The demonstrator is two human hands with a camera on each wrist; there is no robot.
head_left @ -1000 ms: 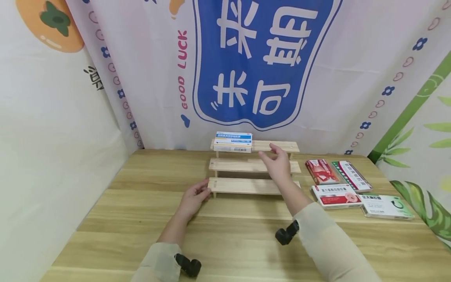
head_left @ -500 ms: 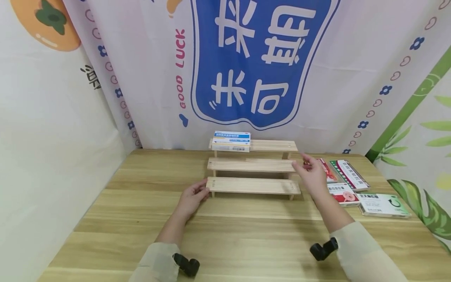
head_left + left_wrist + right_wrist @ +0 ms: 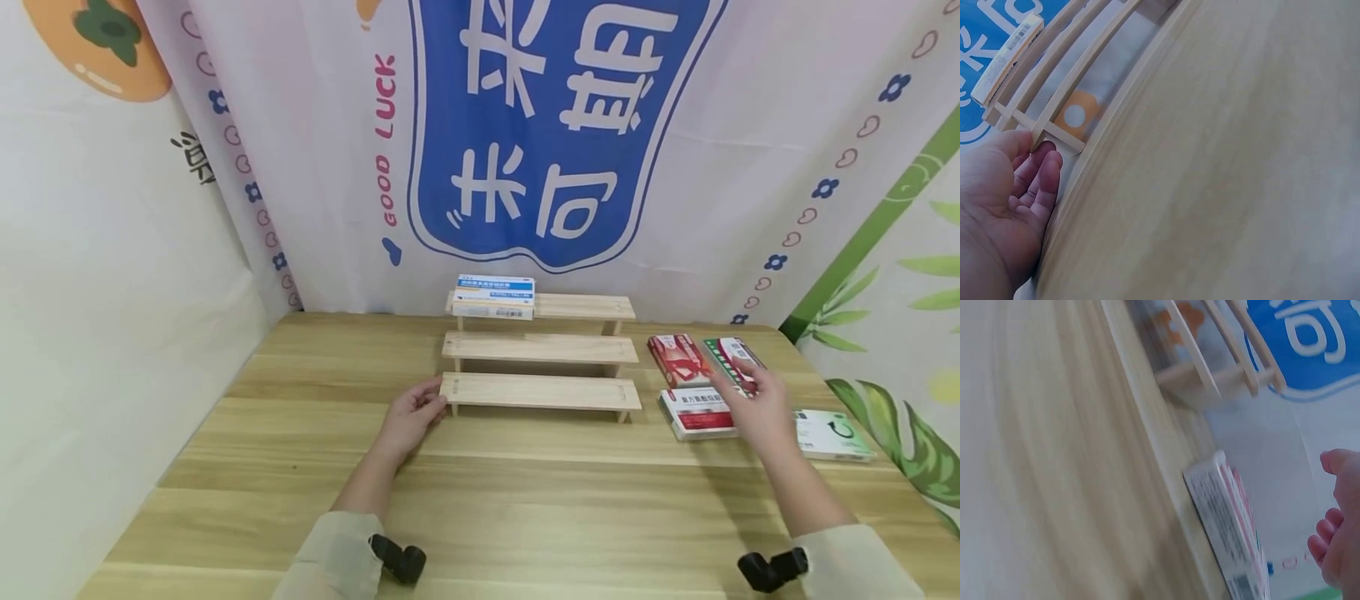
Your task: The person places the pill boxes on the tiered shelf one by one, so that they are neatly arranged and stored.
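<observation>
Left hand (image 3: pixel 411 417) relaxed against slatted wooden rack (image 3: pixel 540 392), right hand (image 3: pixel 761 408) open above flat cardboard boxes (image 3: pixel 697 412)

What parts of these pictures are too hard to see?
- Head view: the right hand covers part of the white and red box.
- Head view: print on the blue and white box is too small to read.
- Right wrist view: motion blur smears the table.

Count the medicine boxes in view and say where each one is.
5. One blue box on the rack's top step; four on the table right of it: red box, striped box, white-red box, green-white box.
</observation>
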